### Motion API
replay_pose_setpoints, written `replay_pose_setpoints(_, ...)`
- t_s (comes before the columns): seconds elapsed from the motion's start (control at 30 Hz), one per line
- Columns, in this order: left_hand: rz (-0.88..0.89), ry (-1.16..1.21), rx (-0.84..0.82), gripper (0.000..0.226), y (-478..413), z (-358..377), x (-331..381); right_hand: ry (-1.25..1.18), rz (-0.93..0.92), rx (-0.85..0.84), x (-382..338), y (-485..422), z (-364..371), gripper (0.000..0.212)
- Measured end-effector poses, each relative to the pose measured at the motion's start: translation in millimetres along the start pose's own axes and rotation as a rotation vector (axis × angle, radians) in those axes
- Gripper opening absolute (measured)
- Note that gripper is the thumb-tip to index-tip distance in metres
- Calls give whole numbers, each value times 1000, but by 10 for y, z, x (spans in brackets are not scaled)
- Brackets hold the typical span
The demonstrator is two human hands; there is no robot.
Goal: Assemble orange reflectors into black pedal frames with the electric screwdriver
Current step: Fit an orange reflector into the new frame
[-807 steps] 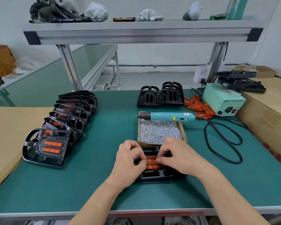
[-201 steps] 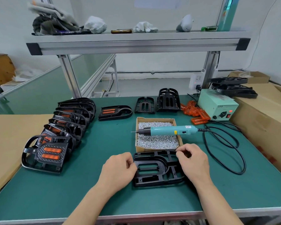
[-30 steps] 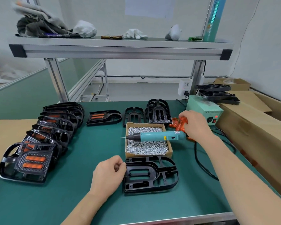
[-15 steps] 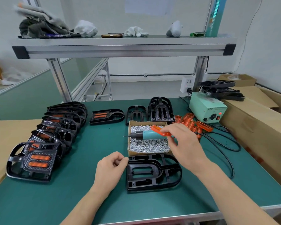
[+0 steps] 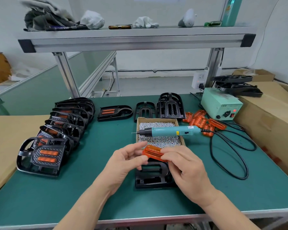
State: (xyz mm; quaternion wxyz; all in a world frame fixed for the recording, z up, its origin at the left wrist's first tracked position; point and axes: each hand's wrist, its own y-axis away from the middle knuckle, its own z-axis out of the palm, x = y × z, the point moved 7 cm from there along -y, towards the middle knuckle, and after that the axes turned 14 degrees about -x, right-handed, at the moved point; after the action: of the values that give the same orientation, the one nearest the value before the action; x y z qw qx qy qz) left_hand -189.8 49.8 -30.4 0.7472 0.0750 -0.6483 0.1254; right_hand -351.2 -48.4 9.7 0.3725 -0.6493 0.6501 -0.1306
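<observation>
Left hand [image 5: 123,161], right hand [image 5: 188,171] pinch orange reflector [image 5: 154,152] over black pedal frame [image 5: 150,179], bench [image 5: 56,196] front edge; next: seat in slots.

The green desk [image 5: 90,188] carries a row of finished pedals [image 5: 56,130] at nine o'clock, a screw box [image 5: 158,140] at centre, empty frames [image 5: 170,107] at twelve, loose reflectors [image 5: 201,122] and a power unit [image 5: 221,105] at two.

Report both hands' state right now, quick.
Left hand: pinching the left end of the orange reflector.
Right hand: gripping the same reflector, above the black pedal frame.
</observation>
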Motion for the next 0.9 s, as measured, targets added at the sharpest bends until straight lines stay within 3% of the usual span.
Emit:
replay_pose_setpoints(0.33, 7, -55, -30, 46, 26, 46, -46, -26, 18, 68, 66, 151, 131, 14)
replay_pose_setpoints(0.47, 27, -73, -1, 44, 46, 8, -41, -51, 103, 100, 145, 153, 153, 27)
replay_pose_setpoints(0.7, 33, -96, -2, 44, 61, 13, -43, -220, 209, 4, 221, 175, 171, 43)
replay_pose_setpoints(0.9, 26, -85, 5, 44, 69, 17, -83, -210, 267, -60, 232, 185, 211, 44)
